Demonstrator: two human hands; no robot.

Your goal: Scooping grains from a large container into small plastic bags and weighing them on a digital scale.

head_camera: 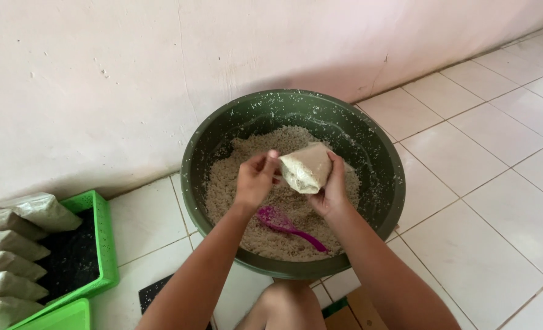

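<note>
A large dark green basin (381,153) stands on the tiled floor against the wall, holding pale crumbly grain (253,229). Over its middle, both hands hold a small clear plastic bag (305,168) filled with the same grain. My right hand (334,186) cups the bag from the right and below. My left hand (256,178) pinches the bag's left edge with fingertips. A magenta plastic scoop (287,225) lies on the grain below the hands.
A green plastic crate (103,244) at the left holds several filled bags (15,244) laid in a row. A second green crate edge (61,318) shows at bottom left. A dark flat object (155,290) lies by my knee (287,305).
</note>
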